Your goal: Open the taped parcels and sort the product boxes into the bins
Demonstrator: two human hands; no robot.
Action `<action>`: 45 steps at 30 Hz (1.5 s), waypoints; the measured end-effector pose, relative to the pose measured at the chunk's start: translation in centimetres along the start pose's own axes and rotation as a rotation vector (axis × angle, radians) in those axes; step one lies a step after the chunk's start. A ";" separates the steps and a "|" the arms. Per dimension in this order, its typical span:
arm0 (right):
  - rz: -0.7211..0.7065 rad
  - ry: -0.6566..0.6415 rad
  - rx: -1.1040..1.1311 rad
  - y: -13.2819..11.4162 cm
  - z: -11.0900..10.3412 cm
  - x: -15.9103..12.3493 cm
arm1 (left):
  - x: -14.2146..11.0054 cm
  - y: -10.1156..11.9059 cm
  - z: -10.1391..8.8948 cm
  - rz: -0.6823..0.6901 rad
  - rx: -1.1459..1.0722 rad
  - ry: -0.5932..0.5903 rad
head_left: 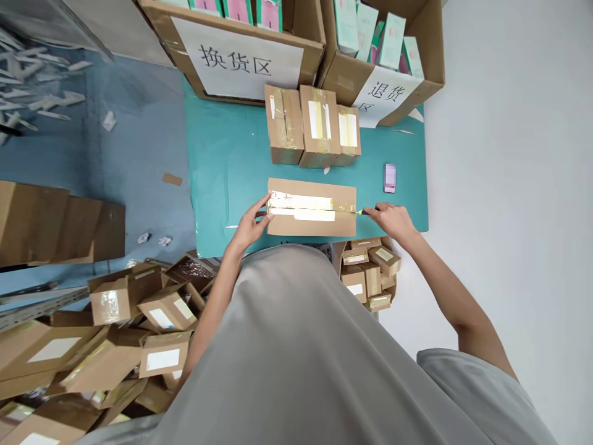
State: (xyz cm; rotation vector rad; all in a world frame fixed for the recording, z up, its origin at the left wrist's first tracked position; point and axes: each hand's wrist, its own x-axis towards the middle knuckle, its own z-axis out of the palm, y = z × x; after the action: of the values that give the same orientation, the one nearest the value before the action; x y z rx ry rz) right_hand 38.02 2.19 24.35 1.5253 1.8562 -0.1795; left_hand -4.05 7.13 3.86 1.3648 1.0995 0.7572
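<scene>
A long brown cardboard box (312,226) lies on the green table in front of me, with white labels and clear tape along its top. A slit line runs lengthwise through the tape and labels. My left hand (250,227) holds the box at its left end, fingers and thumb against that edge. In my right hand (393,219) is a small utility knife (364,212), black with a yellow tip. Its tip is at the box's right end, level with the taped seam. Whether the blade touches the cardboard is too small to tell.
Behind the box stand three taped cartons (319,127). Two large open cartons, one left (315,52) and one right (430,74), hold green, white and pink packs. A phone (390,178) lies to the right on the table (222,148). Used boxes (109,352) pile up at lower left.
</scene>
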 end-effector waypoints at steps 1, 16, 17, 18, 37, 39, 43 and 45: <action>-0.002 -0.005 0.002 0.0 0.0 -0.2 | 0.0 0.0 -0.2 -0.011 -0.005 -0.011; 0.007 0.168 0.396 1.3 1.4 -2.6 | 0.0 -1.0 -2.8 -0.138 -0.080 -0.001; 0.031 0.240 0.522 1.4 1.8 -2.7 | -0.2 -1.3 -3.4 -0.164 -0.098 0.016; 0.074 0.318 0.665 1.2 2.3 -2.7 | -0.3 -1.6 -4.0 -0.187 -0.118 0.031; 0.564 0.405 1.784 -9.8 4.1 2.5 | 1.8 -5.4 -5.3 -0.292 0.049 0.135; 0.550 0.492 1.694 -7.5 2.8 2.4 | 3.3 -5.2 -2.3 -0.298 0.050 0.045; 0.498 0.509 1.490 -5.2 0.8 3.2 | 5.0 -4.4 2.2 -0.296 0.072 -0.127; 0.471 0.469 1.423 -5.7 0.2 4.1 | 5.2 -3.6 2.6 -0.194 0.057 -0.186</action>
State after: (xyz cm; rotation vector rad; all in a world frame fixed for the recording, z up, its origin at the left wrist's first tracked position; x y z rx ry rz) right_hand 32.82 3.76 19.93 3.1005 1.5776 -1.1772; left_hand -0.44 10.58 -0.89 1.3250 1.0937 0.4520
